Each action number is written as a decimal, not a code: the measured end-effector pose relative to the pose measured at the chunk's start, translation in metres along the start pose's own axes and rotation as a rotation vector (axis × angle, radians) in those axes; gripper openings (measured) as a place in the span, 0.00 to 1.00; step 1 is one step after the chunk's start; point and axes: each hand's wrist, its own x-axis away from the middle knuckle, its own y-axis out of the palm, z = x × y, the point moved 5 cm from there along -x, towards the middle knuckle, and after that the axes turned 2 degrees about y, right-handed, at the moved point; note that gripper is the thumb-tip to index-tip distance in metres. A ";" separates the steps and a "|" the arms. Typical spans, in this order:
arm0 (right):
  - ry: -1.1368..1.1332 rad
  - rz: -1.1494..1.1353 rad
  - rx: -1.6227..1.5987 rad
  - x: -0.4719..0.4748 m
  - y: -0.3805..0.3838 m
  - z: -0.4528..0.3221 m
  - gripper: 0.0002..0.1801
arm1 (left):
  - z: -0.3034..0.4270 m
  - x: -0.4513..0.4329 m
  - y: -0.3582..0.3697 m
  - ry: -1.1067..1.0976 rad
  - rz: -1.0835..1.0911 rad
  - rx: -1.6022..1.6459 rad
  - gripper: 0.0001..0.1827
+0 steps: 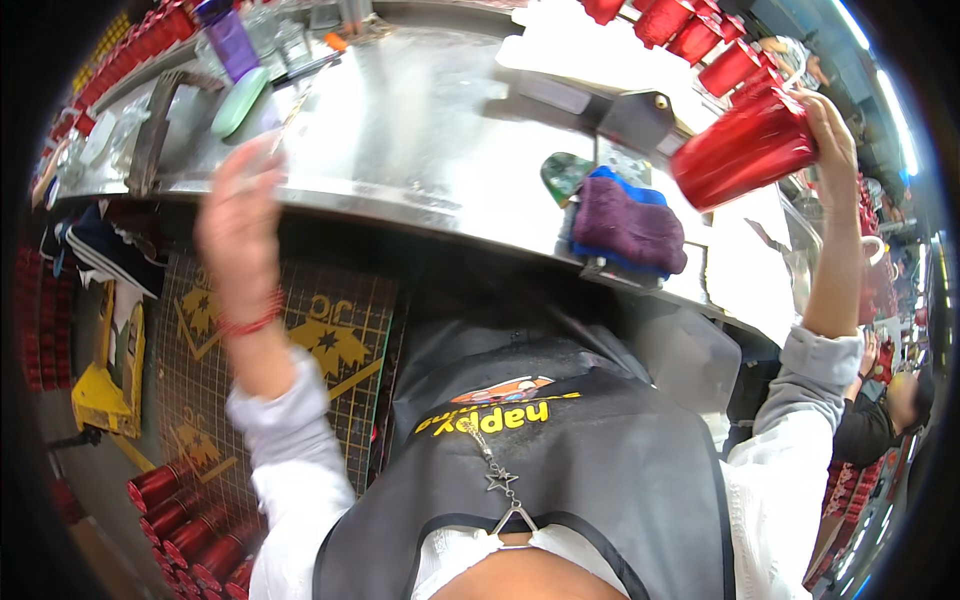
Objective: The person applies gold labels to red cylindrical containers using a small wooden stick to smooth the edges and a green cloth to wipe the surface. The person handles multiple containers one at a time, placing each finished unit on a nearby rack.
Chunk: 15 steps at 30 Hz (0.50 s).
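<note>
My right hand (pixel 832 142) grips the end of a shiny red metal canister (pixel 742 150), tilted above the right part of the metal workbench (pixel 442 150). My left hand (pixel 244 202), blurred, is over the bench's front edge at the left; a thin, light-coloured stick-like thing (pixel 296 105) shows just beyond its fingers, and whether the hand holds it I cannot tell. A folded purple cloth (pixel 630 221) lies on a blue one (pixel 626 184) near the front edge, beside a green pad-like piece (pixel 566 178).
A pale green case (pixel 240 103), a purple bottle (pixel 229 37) and clear glassware stand at the back left. Red canisters (pixel 727 67) line the back right; more (pixel 187 525) are stacked low at left. A co-worker (pixel 877 420) is at the far right.
</note>
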 end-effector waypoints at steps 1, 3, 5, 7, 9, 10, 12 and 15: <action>-0.045 -0.078 -0.100 0.003 0.022 -0.006 0.19 | 0.017 -0.017 0.085 -0.077 -0.236 0.235 0.24; -0.004 -0.184 -0.234 0.009 0.065 -0.004 0.18 | 0.056 -0.043 0.230 -0.031 -0.564 0.510 0.32; 0.171 -0.149 -0.379 0.014 0.108 0.018 0.20 | 0.075 -0.054 0.327 -0.178 -0.771 0.588 0.34; 0.439 -0.003 -0.602 0.038 0.142 0.051 0.26 | 0.074 -0.057 0.374 -0.442 -0.889 0.840 0.35; 0.560 0.042 -0.657 0.046 0.157 0.078 0.31 | 0.059 -0.052 0.389 -0.706 -0.843 1.085 0.27; 0.619 0.006 -0.672 0.052 0.170 0.090 0.33 | 0.048 -0.050 0.395 -0.799 -0.807 1.152 0.23; 0.601 0.024 -0.729 0.056 0.180 0.105 0.30 | 0.024 -0.040 0.406 -0.972 -0.688 1.167 0.19; 0.566 0.018 -0.737 0.050 0.183 0.118 0.28 | 0.004 -0.039 0.422 -0.992 -0.554 1.140 0.19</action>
